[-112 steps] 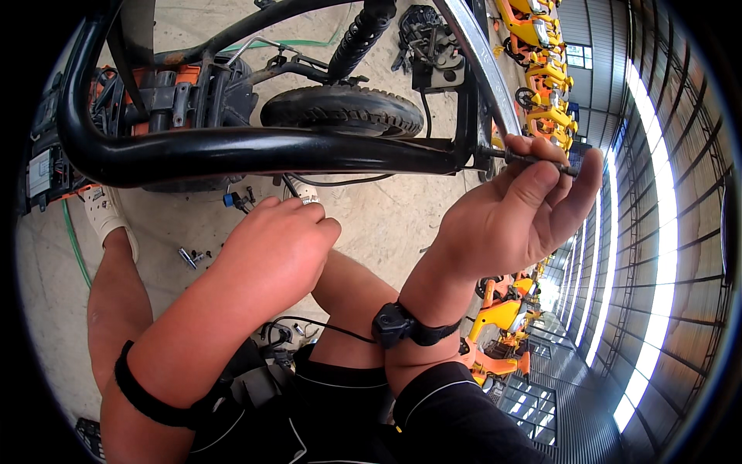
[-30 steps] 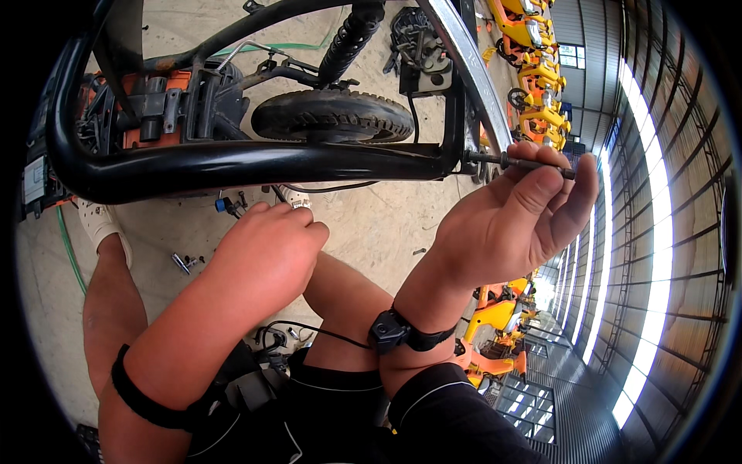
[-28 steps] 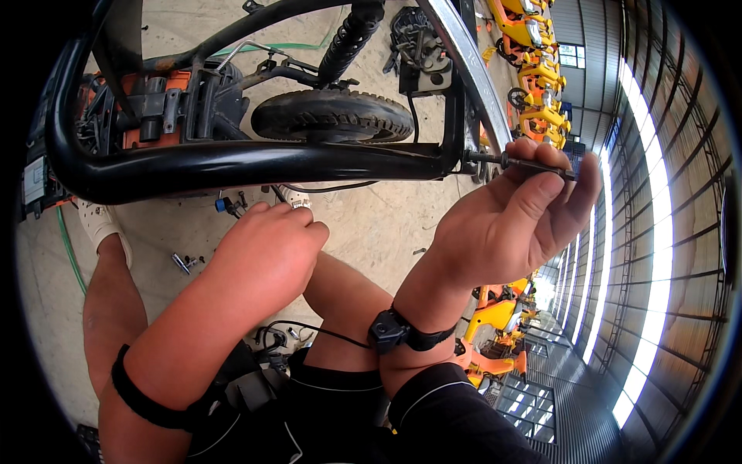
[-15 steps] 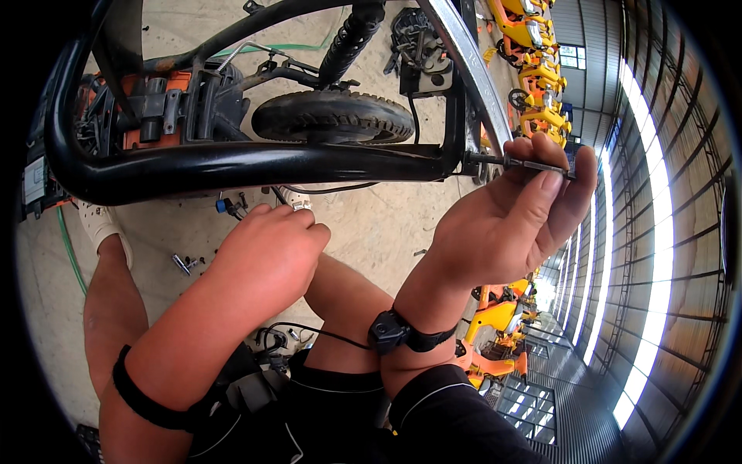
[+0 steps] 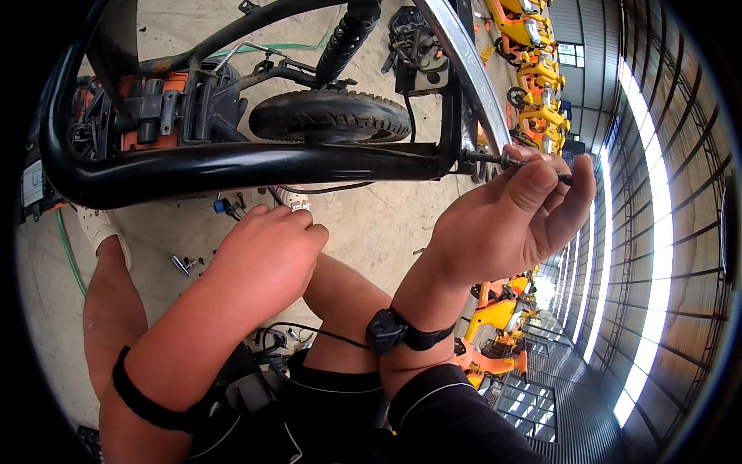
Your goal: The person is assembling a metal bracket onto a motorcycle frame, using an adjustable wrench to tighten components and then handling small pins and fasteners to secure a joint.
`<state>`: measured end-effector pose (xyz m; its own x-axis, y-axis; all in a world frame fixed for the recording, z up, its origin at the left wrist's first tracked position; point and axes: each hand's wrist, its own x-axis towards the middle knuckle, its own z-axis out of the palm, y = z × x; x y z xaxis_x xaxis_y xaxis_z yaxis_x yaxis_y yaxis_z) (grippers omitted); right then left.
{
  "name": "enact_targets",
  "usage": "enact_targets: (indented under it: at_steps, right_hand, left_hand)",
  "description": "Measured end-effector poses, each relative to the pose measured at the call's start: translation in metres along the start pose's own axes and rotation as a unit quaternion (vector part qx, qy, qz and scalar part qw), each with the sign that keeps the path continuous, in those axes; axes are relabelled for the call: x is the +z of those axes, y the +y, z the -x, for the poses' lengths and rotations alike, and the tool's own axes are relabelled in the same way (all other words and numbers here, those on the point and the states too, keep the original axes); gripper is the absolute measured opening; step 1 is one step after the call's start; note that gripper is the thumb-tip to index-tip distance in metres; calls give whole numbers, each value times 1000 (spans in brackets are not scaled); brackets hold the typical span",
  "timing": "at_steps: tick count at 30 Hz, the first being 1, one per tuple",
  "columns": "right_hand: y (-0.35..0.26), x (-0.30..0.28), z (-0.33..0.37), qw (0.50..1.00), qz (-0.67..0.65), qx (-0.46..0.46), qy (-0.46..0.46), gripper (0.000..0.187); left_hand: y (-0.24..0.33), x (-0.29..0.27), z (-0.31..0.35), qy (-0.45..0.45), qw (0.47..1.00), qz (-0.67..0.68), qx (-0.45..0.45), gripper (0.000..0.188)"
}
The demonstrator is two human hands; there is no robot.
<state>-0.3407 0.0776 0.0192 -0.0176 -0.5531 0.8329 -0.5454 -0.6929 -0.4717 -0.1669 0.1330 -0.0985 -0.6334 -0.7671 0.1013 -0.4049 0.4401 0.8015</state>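
My right hand (image 5: pixel 514 201) is up at the right end of a black tubular vehicle frame (image 5: pixel 270 166). Its thumb and fingers are round a slim dark metal rod (image 5: pixel 487 158) with a small collar, which runs out of the frame end; its exact kind is unclear, and its outer part is mostly behind the fingers. A strap with a small black device circles that wrist. My left hand (image 5: pixel 270 251) hangs below the frame, back towards me, fingers curled in. Whether anything is inside it is hidden.
Behind the tube lie a knobbly tyre (image 5: pixel 332 116), a black coil shock absorber (image 5: pixel 348 46) and an orange part (image 5: pixel 160 127). A chrome socket-like piece (image 5: pixel 182 265) and small hardware lie on the concrete. Yellow-orange vehicles (image 5: pixel 539 85) stand in rows on the right.
My right thumb has lifted and shifted back, with the fingers rolling round the rod, now more hidden. My left hand stays put. The frame appears slightly further left.
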Motion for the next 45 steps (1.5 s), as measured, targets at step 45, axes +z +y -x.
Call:
enact_targets:
  at_steps: [45]
  right_hand:
    - [7,-38,-23,978,-151,84,-117,26]
  left_hand:
    - [50,-111,-84,149,947,274,75,37]
